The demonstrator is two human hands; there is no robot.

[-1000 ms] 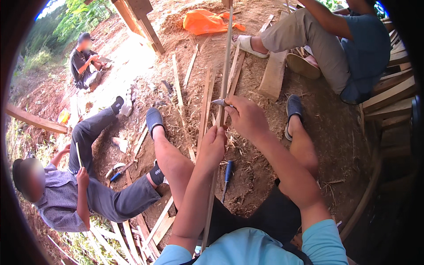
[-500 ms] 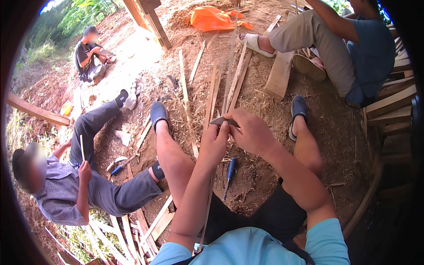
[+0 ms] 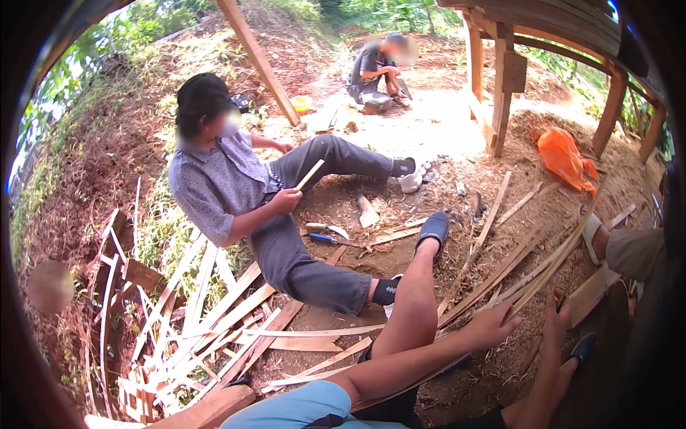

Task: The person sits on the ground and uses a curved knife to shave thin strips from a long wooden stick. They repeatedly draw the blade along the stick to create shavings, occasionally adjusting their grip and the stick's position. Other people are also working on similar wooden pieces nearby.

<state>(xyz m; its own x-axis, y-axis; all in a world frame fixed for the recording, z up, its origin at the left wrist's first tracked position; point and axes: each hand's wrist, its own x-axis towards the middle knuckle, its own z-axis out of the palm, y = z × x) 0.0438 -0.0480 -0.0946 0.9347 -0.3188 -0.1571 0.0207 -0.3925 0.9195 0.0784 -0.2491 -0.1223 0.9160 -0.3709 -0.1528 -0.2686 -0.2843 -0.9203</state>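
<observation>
A long, thin wood strip runs up to the right past my left hand, whose fingers are partly curled around it. Close by on the right, my right hand is closed on what looks like a knife; only a small dark part of it shows. Under my left forearm lies a blue-handled tool, mostly hidden by the arm. Other long wood strips lie on the ground beyond my hands.
A seated co-worker at left holds a pale stick. Near that person's knees lie a curved blade and a blue-handled tool. Split wood is heaped lower left. Another person sits far back; an orange bag lies right.
My view has swung to the left, so the seated co-worker now sits near the middle. My hands have come apart and appear farther right and lower.
</observation>
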